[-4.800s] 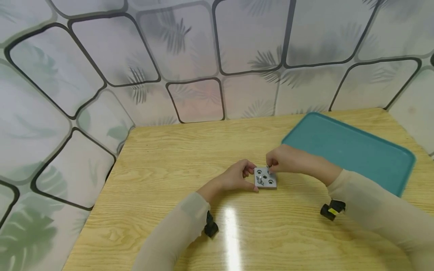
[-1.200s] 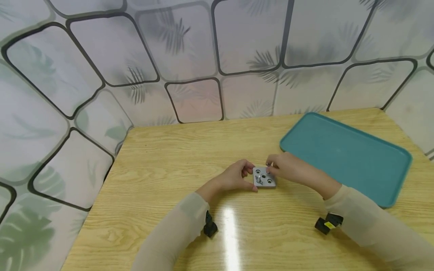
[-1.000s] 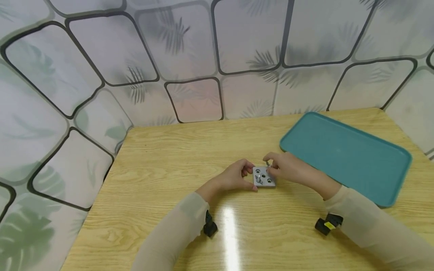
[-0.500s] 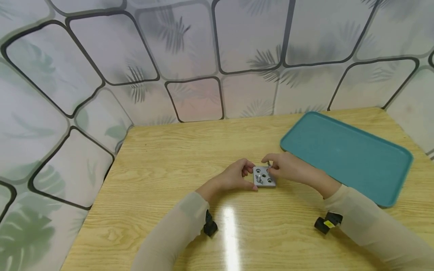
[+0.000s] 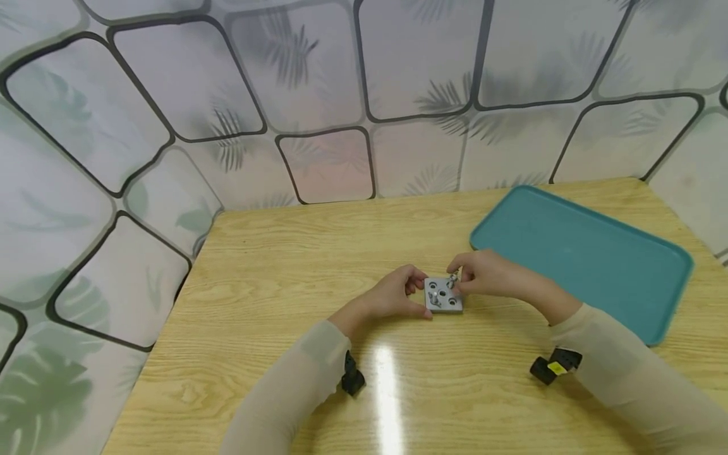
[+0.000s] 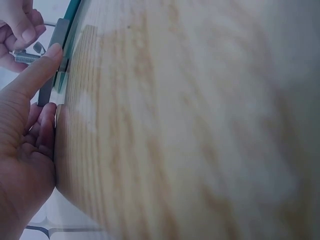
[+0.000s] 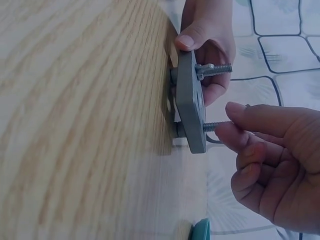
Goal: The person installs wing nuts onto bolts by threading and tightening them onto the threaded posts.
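Observation:
A square grey metal plate [image 5: 447,297] with several holes lies on the table. My left hand [image 5: 394,295] holds it at its left side, thumb on the front edge and fingers on the back. Two threaded bolts stand up through opposite corners. In the right wrist view the nearer-left bolt [image 7: 223,68] carries a wing nut [image 7: 204,72] down against the plate, and bolt heads [image 7: 178,131] show underneath. My right hand [image 5: 488,273] pinches a wing nut [image 5: 453,277] at the top of the back-right bolt [image 7: 212,126]; in the right wrist view the fingertips mostly hide that nut.
A teal tray [image 5: 591,265] lies at an angle on the right, behind my right forearm. The wooden table [image 5: 296,265] meets a patterned backdrop [image 5: 324,164] behind and at left. Black wrist cameras [image 5: 352,377] sit on both sleeves.
My right fingers have shifted around the bolt top: the index finger reached forward, then drew back, and the wing nut shows more now. The left hand and the plate stay in place.

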`<control>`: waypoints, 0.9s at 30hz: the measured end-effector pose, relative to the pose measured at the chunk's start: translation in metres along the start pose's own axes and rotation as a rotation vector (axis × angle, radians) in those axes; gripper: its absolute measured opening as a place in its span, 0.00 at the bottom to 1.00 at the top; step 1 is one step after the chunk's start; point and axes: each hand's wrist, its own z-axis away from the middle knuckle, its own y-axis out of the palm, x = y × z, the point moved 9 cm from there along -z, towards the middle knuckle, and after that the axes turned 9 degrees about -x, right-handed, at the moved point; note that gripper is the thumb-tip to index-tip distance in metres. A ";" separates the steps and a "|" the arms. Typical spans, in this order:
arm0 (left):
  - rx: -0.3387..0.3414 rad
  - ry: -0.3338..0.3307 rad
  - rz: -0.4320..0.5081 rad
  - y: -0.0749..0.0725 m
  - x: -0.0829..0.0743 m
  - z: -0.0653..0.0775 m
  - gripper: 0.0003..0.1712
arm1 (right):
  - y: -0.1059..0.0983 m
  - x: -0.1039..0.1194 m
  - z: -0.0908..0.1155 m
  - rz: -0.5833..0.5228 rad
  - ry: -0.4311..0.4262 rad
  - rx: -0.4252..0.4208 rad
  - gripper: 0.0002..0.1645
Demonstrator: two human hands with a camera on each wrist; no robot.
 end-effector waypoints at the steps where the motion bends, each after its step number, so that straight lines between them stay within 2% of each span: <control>1: -0.001 -0.001 0.000 0.000 0.000 0.000 0.37 | -0.001 0.000 0.001 0.002 -0.003 -0.003 0.17; 8: 0.009 0.008 0.018 0.000 -0.003 0.001 0.36 | -0.006 0.001 0.012 0.012 -0.009 -0.037 0.12; 14: 0.009 -0.005 0.036 -0.001 -0.003 0.002 0.36 | -0.012 0.005 0.020 -0.028 -0.031 -0.070 0.04; 21: 0.010 0.000 0.030 0.000 -0.002 0.001 0.37 | -0.017 -0.003 0.020 -0.072 -0.013 -0.099 0.06; 24: 0.011 0.000 0.032 0.000 -0.002 0.001 0.36 | -0.018 -0.009 0.017 -0.051 0.007 -0.127 0.06; 27: 0.013 -0.005 0.034 0.000 -0.002 0.001 0.36 | -0.016 -0.013 0.013 -0.019 0.016 -0.145 0.12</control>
